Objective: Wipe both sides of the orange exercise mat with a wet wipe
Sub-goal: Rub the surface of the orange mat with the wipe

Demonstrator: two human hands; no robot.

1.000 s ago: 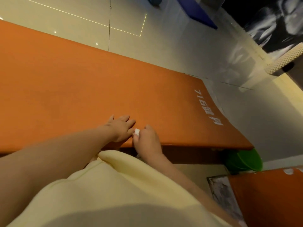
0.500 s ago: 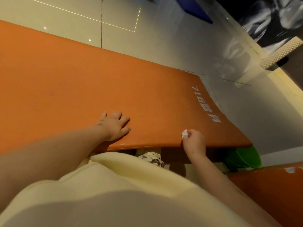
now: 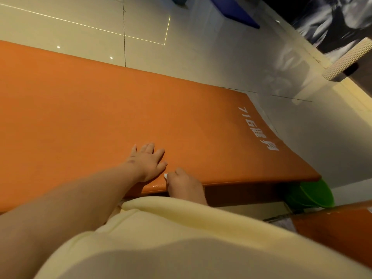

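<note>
The orange exercise mat (image 3: 104, 117) stretches across the view, with white lettering near its right end and its near edge raised above the floor. My left hand (image 3: 148, 161) lies flat on the mat near that edge, fingers spread. Just to its right, my right hand (image 3: 184, 183) grips a small white wet wipe (image 3: 165, 176) against the mat's near edge. Only a corner of the wipe shows between the two hands. A wet sheen marks the edge below my left hand.
A green bucket (image 3: 310, 196) sits under the mat's right corner. A second orange mat (image 3: 334, 228) lies at the lower right. Pale floor tiles (image 3: 181, 47) run beyond the mat, with a blue mat (image 3: 235, 11) at the top. My cream garment (image 3: 161, 238) fills the foreground.
My right hand slid right along the mat's near edge with the wipe, then came back left beside my left hand. The left hand stayed pressed on the mat.
</note>
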